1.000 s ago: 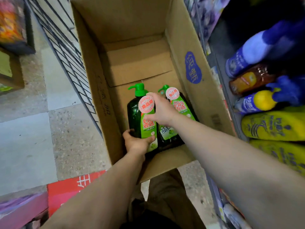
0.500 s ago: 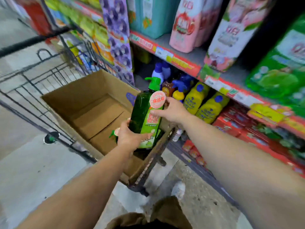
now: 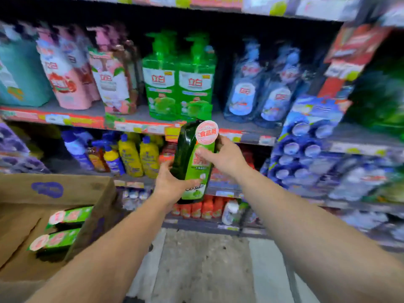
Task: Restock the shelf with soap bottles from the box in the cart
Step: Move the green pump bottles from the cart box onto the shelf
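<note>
A dark green soap bottle with a green label and a round pink sticker is held upright in front of the shelves. My left hand grips its lower part from the left. My right hand grips its upper part from the right, thumb across the label. Its green pump top overlaps two light green pump bottles on the middle shelf. The cardboard box sits at the lower left with two more green soap bottles lying inside.
Pink and teal refill pouches stand on the left of the middle shelf, blue bottles on its right. Yellow bottles fill the shelf below. Purple hanging packs jut out at right. Grey floor lies below.
Both hands have lifted the soap bottle out of the box and carried it up and to the right, in front of the shelves. The view has swung from the box to the shelving.
</note>
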Tool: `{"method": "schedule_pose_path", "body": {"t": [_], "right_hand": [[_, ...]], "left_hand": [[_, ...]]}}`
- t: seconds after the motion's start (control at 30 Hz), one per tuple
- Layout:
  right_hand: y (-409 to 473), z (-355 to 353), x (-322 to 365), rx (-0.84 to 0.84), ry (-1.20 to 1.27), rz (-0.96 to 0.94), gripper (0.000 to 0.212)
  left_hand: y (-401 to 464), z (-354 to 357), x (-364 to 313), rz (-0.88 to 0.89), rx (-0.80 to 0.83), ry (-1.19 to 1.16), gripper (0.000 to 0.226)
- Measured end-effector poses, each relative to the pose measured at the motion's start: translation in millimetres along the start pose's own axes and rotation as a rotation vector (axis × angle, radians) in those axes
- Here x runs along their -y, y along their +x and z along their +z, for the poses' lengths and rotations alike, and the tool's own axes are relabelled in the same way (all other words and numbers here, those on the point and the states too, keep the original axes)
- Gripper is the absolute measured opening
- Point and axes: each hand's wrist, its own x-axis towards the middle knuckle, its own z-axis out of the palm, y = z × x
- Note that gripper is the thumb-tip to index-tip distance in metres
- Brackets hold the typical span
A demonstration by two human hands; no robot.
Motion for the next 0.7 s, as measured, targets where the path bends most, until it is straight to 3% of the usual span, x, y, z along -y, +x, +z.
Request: {"method": "schedule_pose_path", "body": {"t": [0.23, 0.33, 0.53, 0.7], "right_hand": [[-115, -252, -104, -0.326, -0.060, 0.098, 0.039], [-162, -327, -130, -0.442, -0.077, 0.098, 0.049], [-218, -416, -175, -0.512, -0.067, 0.148, 0.084], [-211, -451, -197, -0.559, -0.012, 0.121, 0.083]], "left_hand": [[-114, 269, -43, 0.054, 0.356, -0.106, 0.073], [-155, 352, -58, 0.061, 0.479, -0.138, 0.071], [-201, 457, -76, 0.085, 0.609, -0.153, 0.077], [-194, 501, -84, 0.115, 0.640, -0.136, 0.081]]}}
